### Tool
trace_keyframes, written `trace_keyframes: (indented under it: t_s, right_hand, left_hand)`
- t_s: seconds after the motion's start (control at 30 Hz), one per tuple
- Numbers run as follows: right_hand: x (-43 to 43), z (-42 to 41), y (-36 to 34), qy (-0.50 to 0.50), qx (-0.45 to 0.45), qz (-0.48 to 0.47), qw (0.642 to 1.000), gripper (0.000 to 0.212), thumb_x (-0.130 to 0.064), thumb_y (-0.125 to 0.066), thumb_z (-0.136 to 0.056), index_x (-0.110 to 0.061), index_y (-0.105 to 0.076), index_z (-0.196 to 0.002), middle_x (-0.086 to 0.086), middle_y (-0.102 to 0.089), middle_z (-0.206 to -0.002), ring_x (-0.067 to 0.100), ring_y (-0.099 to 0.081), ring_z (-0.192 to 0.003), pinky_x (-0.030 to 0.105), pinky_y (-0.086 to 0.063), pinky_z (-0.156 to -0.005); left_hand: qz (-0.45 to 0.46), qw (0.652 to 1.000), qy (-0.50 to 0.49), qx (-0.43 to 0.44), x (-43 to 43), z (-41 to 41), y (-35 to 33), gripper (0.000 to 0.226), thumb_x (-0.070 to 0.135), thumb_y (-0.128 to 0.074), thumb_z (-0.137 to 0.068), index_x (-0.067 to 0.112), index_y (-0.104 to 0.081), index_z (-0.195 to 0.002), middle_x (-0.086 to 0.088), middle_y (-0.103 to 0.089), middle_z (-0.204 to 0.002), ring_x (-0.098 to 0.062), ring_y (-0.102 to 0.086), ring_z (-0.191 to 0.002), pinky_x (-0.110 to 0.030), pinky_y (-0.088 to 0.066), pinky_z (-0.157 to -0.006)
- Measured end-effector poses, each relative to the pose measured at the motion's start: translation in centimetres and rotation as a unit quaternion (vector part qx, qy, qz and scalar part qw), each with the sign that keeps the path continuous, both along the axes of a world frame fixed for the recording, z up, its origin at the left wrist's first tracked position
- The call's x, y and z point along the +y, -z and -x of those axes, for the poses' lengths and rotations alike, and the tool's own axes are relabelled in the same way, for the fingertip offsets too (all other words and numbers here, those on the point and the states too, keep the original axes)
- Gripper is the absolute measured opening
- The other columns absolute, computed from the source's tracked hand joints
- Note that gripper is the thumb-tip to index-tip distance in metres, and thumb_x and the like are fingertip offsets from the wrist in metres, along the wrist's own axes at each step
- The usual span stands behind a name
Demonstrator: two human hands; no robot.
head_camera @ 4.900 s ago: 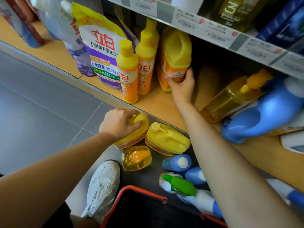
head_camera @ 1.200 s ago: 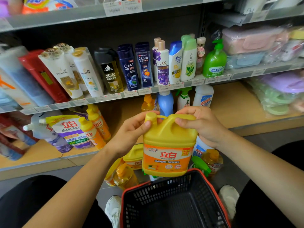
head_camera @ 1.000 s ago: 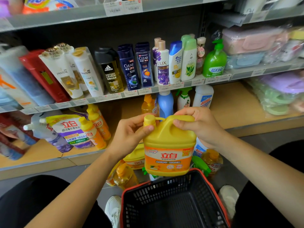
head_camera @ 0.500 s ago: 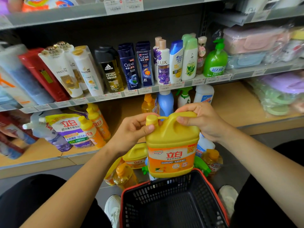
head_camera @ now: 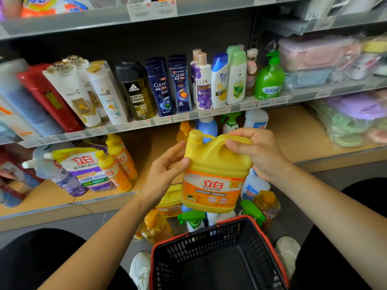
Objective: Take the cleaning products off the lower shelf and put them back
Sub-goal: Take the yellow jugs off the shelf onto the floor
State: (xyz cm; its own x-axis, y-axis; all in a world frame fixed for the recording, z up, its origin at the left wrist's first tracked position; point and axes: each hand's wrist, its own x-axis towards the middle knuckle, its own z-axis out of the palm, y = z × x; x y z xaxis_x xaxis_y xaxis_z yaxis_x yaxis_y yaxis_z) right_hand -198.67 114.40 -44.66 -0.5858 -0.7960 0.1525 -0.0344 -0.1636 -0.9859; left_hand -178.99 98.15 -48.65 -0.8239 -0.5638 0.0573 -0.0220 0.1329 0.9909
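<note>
I hold a big yellow detergent jug [head_camera: 213, 174] with an orange label in the air in front of the lower shelf [head_camera: 293, 141], tilted slightly. My right hand [head_camera: 257, 151] grips its handle from above. My left hand [head_camera: 165, 170] rests against its left shoulder, thumb on the plastic, fingers loosely spread. On the lower shelf stand two slim yellow bottles [head_camera: 117, 162], a purple refill pouch [head_camera: 83, 168], a blue bottle [head_camera: 207, 127] and a white bottle [head_camera: 256, 119]. Several more products lie on the floor below the jug: yellow jugs [head_camera: 167, 201], amber bottles [head_camera: 155, 229], green-trigger sprayers [head_camera: 192, 221].
A black basket with a red rim [head_camera: 217, 258] sits on the floor between my white shoes, right under the jug. The shelf above carries shampoo bottles [head_camera: 159, 86] and a green pump bottle [head_camera: 269, 80]. Wrapped plastic goods [head_camera: 351, 120] fill the right side.
Since 4.9 s ago I lifted the jug off the shelf and pulled back. In the last second my left hand slid from the cap to the jug's side, and the jug tilted a little.
</note>
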Motion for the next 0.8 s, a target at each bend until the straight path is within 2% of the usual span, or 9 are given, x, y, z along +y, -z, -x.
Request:
trace_keyframes:
  t_s: [0.07, 0.17, 0.23, 0.37, 0.43, 0.53, 0.63, 0.7, 0.8]
  right_hand:
    - [0.0, 0.3, -0.1, 0.014, -0.041, 0.009, 0.999, 0.024, -0.025, -0.079, -0.067, -0.019, -0.078, -0.090, 0.005, -0.077, -0.090, 0.018, -0.073, -0.088, 0.031, -0.061, -0.080]
    - [-0.2, 0.9, -0.5, 0.038, -0.100, 0.040, 0.994, 0.026, -0.021, -0.076, -0.069, -0.013, -0.073, -0.093, 0.002, -0.076, -0.079, 0.011, -0.072, -0.075, 0.022, -0.057, -0.067]
    - [-0.3, 1.3, -0.7, 0.053, -0.139, 0.052, 0.987, 0.029, -0.021, -0.075, -0.070, -0.009, -0.071, -0.096, 0.008, -0.069, -0.077, 0.015, -0.065, -0.072, 0.023, -0.053, -0.070]
    - [-0.8, 2.2, -0.4, 0.089, -0.231, 0.059, 0.967, 0.024, -0.023, -0.074, -0.070, -0.010, -0.075, -0.091, 0.013, -0.046, -0.075, 0.025, -0.048, -0.075, 0.041, -0.042, -0.082]
    - [-1.1, 2.5, 0.1, 0.095, -0.259, 0.070, 0.959, 0.019, -0.024, -0.072, -0.072, -0.010, -0.071, -0.085, 0.009, -0.042, -0.071, 0.023, -0.044, -0.073, 0.042, -0.038, -0.083]
    - [-1.3, 2.8, 0.7, 0.087, -0.273, 0.069, 0.956, 0.021, -0.029, -0.071, -0.076, -0.014, -0.056, -0.075, 0.004, -0.037, -0.069, 0.017, -0.041, -0.069, 0.039, -0.035, -0.080]
    - [-1.6, 3.1, 1.7, 0.097, -0.268, 0.046, 0.957, 0.027, -0.029, -0.068, -0.088, -0.016, -0.054, -0.068, -0.001, -0.042, -0.062, 0.013, -0.043, -0.063, 0.033, -0.037, -0.071]
    - [-1.7, 3.0, 2.2, 0.118, -0.265, 0.033, 0.956, 0.017, -0.026, -0.064, -0.095, -0.013, -0.067, -0.083, 0.000, -0.057, -0.070, 0.012, -0.055, -0.067, 0.030, -0.047, -0.068]
    - [-1.6, 2.6, 2.5, 0.114, -0.244, -0.034, 0.963, 0.024, -0.021, -0.062, -0.098, -0.011, -0.068, -0.119, 0.008, -0.071, -0.111, 0.021, -0.068, -0.100, 0.037, -0.057, -0.080]
  left_hand:
    - [-0.024, 0.999, 0.029, -0.040, -0.6, -0.4, 0.7, 0.096, 0.061, -0.081, -0.069, 0.018, -0.048, -0.148, 0.001, -0.064, -0.138, -0.015, -0.061, -0.127, -0.033, -0.054, -0.102]
    - [-0.063, 0.993, 0.078, -0.069, -0.9, -0.9, 1.9, 0.080, 0.041, -0.082, -0.075, 0.018, -0.050, -0.144, -0.004, -0.067, -0.134, -0.026, -0.063, -0.124, -0.040, -0.055, -0.099]
    - [-0.119, 0.987, 0.086, -0.064, -0.7, -1.0, 2.8, 0.091, 0.042, -0.090, -0.066, 0.015, -0.049, -0.143, -0.011, -0.066, -0.134, -0.034, -0.063, -0.124, -0.050, -0.052, -0.102]
    - [-0.228, 0.973, 0.028, -0.006, -0.1, -0.5, 3.3, 0.106, 0.048, -0.097, -0.053, 0.014, -0.050, -0.141, -0.015, -0.063, -0.137, -0.036, -0.060, -0.127, -0.054, -0.050, -0.103]
    - [-0.272, 0.962, 0.003, 0.021, 0.2, -0.2, 3.3, 0.105, 0.051, -0.097, -0.050, 0.017, -0.054, -0.138, -0.013, -0.063, -0.138, -0.037, -0.057, -0.130, -0.058, -0.047, -0.104]
    - [-0.342, 0.937, 0.022, 0.075, 1.1, 0.4, 3.1, 0.111, 0.049, -0.095, -0.057, 0.022, -0.043, -0.150, -0.013, -0.055, -0.147, -0.039, -0.051, -0.136, -0.069, -0.036, -0.110]
    - [-0.360, 0.927, 0.002, 0.108, 1.7, 0.8, 2.0, 0.112, 0.048, -0.095, -0.059, 0.023, -0.039, -0.153, -0.014, -0.052, -0.150, -0.039, -0.049, -0.138, -0.068, -0.034, -0.112]
    - [-0.346, 0.930, -0.021, 0.117, 1.4, 0.9, 1.2, 0.109, 0.045, -0.094, -0.060, 0.021, -0.040, -0.152, -0.016, -0.053, -0.149, -0.041, -0.049, -0.137, -0.068, -0.034, -0.112]
    - [-0.268, 0.953, -0.074, 0.118, 0.7, 0.9, 0.1, 0.081, 0.029, -0.083, -0.075, 0.019, -0.047, -0.147, -0.016, -0.060, -0.140, -0.041, -0.058, -0.128, -0.067, -0.048, -0.099]
